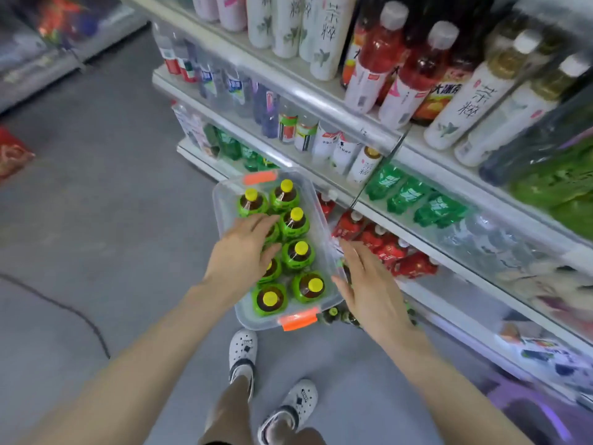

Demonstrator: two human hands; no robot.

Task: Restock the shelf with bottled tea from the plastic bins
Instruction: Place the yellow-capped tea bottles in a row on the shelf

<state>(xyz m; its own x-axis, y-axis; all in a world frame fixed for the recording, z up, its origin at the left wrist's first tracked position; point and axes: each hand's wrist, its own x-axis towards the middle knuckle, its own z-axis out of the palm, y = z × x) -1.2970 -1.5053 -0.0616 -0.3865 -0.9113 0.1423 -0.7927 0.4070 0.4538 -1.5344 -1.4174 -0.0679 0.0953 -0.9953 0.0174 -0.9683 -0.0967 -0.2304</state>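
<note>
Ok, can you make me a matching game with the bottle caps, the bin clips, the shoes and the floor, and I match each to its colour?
Things:
1. bottle caps
2. bin clips
3. shoes
4. floor

Colours:
A. grey
B. orange
C. yellow
D. white

Pairs: 1-C, 2-B, 3-D, 4-A

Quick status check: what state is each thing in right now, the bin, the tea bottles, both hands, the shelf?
Plastic bin: on floor, lid off, nearly full.
Tea bottles: upright in bin, yellow caps on.
Left hand: open, over the bottles, gripping none.
Right hand: open, empty, beside bin's right rim.
Shelf: stocked with drinks.
</note>
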